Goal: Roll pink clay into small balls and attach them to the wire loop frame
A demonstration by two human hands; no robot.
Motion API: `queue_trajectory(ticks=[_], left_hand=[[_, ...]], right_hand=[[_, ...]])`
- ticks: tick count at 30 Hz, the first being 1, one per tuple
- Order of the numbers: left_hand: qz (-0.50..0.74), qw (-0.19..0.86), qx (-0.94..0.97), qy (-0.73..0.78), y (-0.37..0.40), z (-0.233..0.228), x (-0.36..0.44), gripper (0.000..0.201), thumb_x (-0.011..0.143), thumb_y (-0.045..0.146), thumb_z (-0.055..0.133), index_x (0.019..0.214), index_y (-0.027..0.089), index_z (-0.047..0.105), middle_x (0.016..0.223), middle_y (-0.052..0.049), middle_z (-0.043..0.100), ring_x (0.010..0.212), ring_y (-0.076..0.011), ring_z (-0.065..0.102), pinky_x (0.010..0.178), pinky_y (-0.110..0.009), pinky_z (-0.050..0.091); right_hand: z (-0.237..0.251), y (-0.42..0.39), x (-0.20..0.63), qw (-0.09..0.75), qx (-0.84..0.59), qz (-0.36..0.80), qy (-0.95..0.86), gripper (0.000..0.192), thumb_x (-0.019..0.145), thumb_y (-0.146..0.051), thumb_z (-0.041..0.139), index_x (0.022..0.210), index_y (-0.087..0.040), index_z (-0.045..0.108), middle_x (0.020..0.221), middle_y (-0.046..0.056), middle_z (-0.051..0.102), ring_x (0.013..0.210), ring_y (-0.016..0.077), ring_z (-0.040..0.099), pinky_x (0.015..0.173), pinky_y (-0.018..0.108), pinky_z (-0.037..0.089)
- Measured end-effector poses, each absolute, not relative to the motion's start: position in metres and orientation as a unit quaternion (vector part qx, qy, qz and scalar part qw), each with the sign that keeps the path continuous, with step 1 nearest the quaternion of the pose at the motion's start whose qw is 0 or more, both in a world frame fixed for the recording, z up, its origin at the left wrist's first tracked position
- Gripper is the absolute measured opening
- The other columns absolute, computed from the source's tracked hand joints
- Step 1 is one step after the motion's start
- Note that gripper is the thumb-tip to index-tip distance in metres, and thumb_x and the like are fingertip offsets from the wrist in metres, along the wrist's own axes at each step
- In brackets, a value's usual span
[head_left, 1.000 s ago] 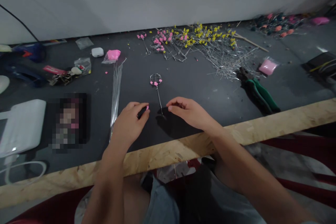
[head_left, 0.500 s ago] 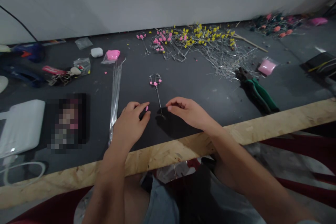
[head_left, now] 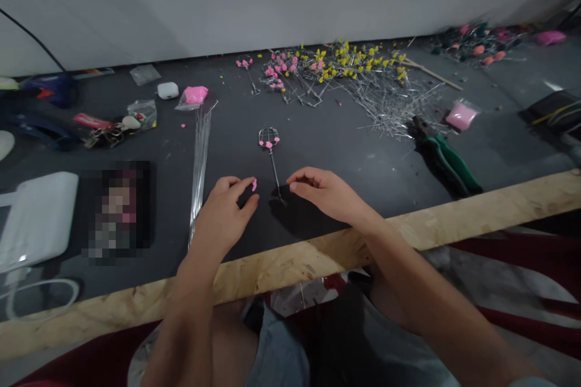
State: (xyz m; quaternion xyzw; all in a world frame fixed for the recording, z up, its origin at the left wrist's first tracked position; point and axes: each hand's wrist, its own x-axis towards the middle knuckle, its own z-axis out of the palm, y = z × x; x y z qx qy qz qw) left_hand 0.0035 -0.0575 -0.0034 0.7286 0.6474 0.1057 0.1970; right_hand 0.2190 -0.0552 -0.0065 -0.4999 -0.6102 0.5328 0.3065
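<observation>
A small wire piece (head_left: 269, 138) with a rounded cage head and a twisted stem lies on the dark table, pink dabs along the lower part of its head. My left hand (head_left: 223, 208) is left of the stem, thumb and index finger apart. A small curved bit of pink clay (head_left: 254, 184) touches the index fingertip; whether it sticks there or lies on the table I cannot tell. To the right of the stem, my right hand (head_left: 324, 192) has loosely curled fingers, thumb tip close to the index tip. Nothing shows between them, and the stem is untouched.
A bundle of straight wires (head_left: 200, 169) lies beside my left hand. Green-handled pliers (head_left: 447, 160) rest at right, near a pink clay packet (head_left: 462, 113). Wire stems with yellow tips (head_left: 354, 60) pile up behind. Keys (head_left: 106, 132) and a white power bank (head_left: 43, 217) are left.
My left hand has shifted slightly left and its index finger has drawn back, so more of the pink bit shows. The right hand and the wire piece look unmoved.
</observation>
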Motion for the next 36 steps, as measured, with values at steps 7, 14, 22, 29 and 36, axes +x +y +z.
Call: queue_trajectory(ticks=[7,14,22,29,36], left_hand=[[0.111,0.220,0.728,0.639,-0.054,0.002,0.003,0.040,0.084,0.037,0.049,0.122,0.025,0.053,0.110,-0.004,0.052,0.077,-0.0141,0.054,0.075,-0.032,0.046],[0.097,0.177,0.771,0.604,-0.062,-0.005,-0.007,0.039,0.087,0.036,0.044,0.122,0.025,0.055,0.113,-0.007,0.047,0.103,-0.0217,0.050,0.091,-0.038,0.042],[0.102,0.205,0.761,0.607,-0.064,0.000,-0.008,0.038,0.087,0.035,0.044,0.120,0.023,0.056,0.115,-0.007,0.048,0.101,-0.0201,0.051,0.090,-0.036,0.043],[0.099,0.199,0.774,0.593,-0.066,-0.001,-0.012,0.035,0.087,0.034,0.043,0.115,0.024,0.061,0.120,-0.007,0.048,0.107,-0.0225,0.049,0.094,-0.040,0.040],[0.105,0.188,0.784,0.581,-0.067,-0.003,-0.012,0.034,0.088,0.034,0.042,0.114,0.025,0.061,0.121,-0.006,0.049,0.104,-0.0214,0.050,0.094,-0.040,0.040]], right_hand=[[-0.005,-0.056,0.219,0.304,-0.504,0.533,-0.608,0.023,0.084,-0.037,0.050,0.094,-0.020,0.062,0.078,0.000,0.058,0.068,0.0108,0.049,0.062,0.024,0.037],[0.000,-0.056,0.218,0.306,-0.504,0.543,-0.598,0.022,0.084,-0.035,0.050,0.093,-0.019,0.062,0.079,0.001,0.059,0.067,0.0103,0.050,0.061,0.023,0.038],[-0.004,-0.055,0.219,0.300,-0.506,0.534,-0.607,0.022,0.084,-0.036,0.050,0.094,-0.020,0.062,0.078,0.001,0.059,0.066,0.0109,0.049,0.061,0.024,0.038],[-0.004,-0.055,0.219,0.296,-0.509,0.528,-0.612,0.023,0.085,-0.036,0.049,0.095,-0.021,0.062,0.080,0.001,0.060,0.069,0.0115,0.050,0.064,0.025,0.038],[-0.002,-0.057,0.219,0.298,-0.512,0.535,-0.602,0.021,0.084,-0.036,0.050,0.093,-0.020,0.062,0.078,-0.001,0.060,0.068,0.0100,0.050,0.062,0.023,0.037]])
